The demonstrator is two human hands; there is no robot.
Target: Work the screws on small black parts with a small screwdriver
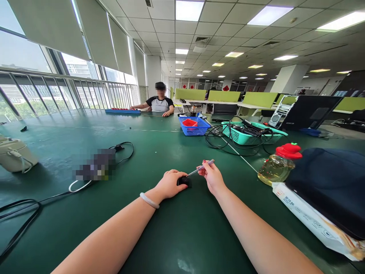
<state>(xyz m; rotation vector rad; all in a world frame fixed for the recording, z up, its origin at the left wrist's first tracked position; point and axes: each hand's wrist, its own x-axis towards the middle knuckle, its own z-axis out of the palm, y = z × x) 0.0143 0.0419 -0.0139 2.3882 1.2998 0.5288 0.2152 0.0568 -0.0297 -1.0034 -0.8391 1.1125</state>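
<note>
On the green tabletop (182,228), my left hand (170,183) is closed round a small black object (184,180). Fingers cover much of that object, so its kind is hard to make out. A pale bangle circles the left wrist. My right hand (211,177) pinches a slim screwdriver (196,170) by its handle, to the right of the left hand. The thin metal shaft slants down leftward, and its tip meets or nearly meets the top of the black object.
Ahead stand a blue basket (194,131) and a green basket (242,137) with tangled black cables. To the right are a red-lidded bottle (276,167), a dark bag (330,186) and a white packet (308,217). Cables lie left. Another person (160,103) sits across the table.
</note>
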